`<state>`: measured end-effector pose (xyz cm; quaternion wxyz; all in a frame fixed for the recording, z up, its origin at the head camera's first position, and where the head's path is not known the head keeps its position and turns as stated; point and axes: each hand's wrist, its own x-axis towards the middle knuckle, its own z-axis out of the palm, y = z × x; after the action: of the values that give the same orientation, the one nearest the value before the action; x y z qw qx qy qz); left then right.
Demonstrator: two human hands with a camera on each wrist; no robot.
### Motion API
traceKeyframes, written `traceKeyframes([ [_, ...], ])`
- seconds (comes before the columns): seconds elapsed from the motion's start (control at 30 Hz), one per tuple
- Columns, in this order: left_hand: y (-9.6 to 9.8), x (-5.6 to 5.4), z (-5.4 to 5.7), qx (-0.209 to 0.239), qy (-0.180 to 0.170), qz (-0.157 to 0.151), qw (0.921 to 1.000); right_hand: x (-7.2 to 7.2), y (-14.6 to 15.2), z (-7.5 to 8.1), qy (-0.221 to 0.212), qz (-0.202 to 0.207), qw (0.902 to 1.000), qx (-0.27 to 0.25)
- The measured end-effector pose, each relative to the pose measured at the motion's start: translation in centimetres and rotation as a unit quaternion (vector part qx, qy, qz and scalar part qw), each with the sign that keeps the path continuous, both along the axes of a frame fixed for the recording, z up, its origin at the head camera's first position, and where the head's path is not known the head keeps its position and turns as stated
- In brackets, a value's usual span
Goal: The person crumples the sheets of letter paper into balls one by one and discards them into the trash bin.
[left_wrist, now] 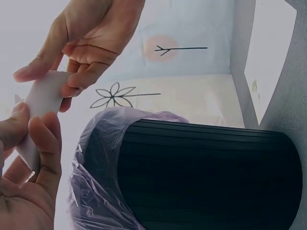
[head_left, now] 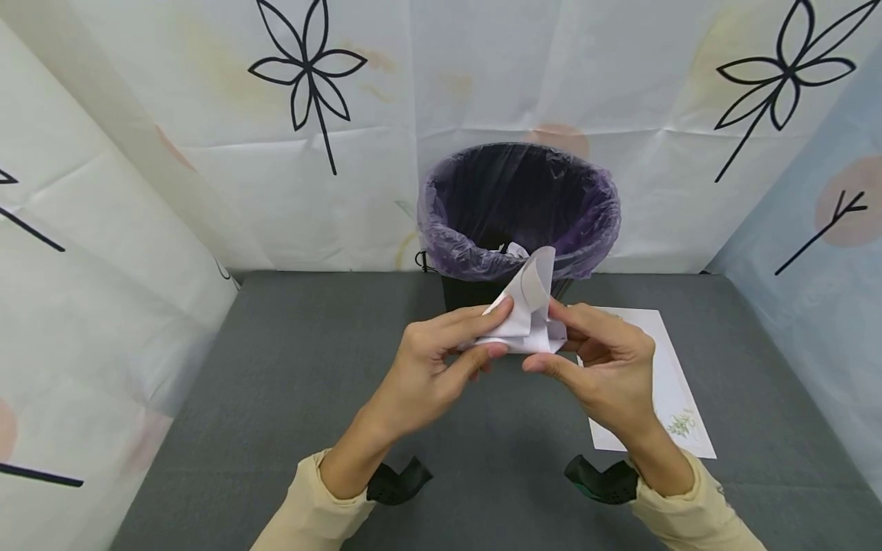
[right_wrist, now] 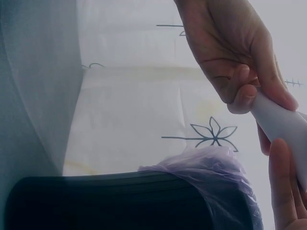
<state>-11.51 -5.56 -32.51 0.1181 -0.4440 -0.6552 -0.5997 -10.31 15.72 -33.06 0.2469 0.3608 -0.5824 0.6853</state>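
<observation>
A folded piece of white paper [head_left: 534,289] is held up in front of the bin, with one rolled, pointed flap standing upward. My left hand [head_left: 430,356] pinches its left side, thumb below and index finger above. My right hand [head_left: 606,360] holds the right end, index finger at the upper edge and thumb by the lower corner. In the left wrist view, fingers of both hands lie around the smooth white paper [left_wrist: 48,93]. The right wrist view shows the left fingers gripping one end of the paper [right_wrist: 278,117].
Behind the hands stands a black bin [head_left: 472,292] lined with a purple plastic bag [head_left: 441,249]; some white paper [head_left: 515,250] shows inside. A white sheet with a printed green plant [head_left: 681,422] lies on the grey tabletop [head_left: 289,367] at the right. Patterned cloth [head_left: 207,92] surrounds the table.
</observation>
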Motion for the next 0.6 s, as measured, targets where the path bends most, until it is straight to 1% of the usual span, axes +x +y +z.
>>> traceKeyframes([
  [0.17, 0.16, -0.13, -0.15, 0.023, 0.001, -0.014, 0.9996, -0.18, 0.13, -0.23, 0.012, -0.009, 0.9999, -0.001],
  [0.27, 0.29, -0.15, -0.22, 0.038, -0.004, -0.021, 0.9990, -0.21, 0.17, -0.25, 0.021, -0.019, 0.9996, 0.005],
  [0.37, 0.33, -0.15, -0.29, 0.045, -0.012, -0.025, 0.9986, -0.26, 0.18, -0.24, 0.031, -0.016, 0.9994, 0.006],
  [0.47, 0.22, -0.10, -0.22, 0.041, -0.031, -0.034, 0.9981, -0.32, 0.19, -0.27, 0.038, -0.009, 0.9992, 0.003],
  [0.6, -0.26, -0.04, 0.07, 0.017, -0.055, -0.047, 0.9972, -0.36, 0.18, -0.27, 0.034, 0.010, 0.9993, -0.012],
])
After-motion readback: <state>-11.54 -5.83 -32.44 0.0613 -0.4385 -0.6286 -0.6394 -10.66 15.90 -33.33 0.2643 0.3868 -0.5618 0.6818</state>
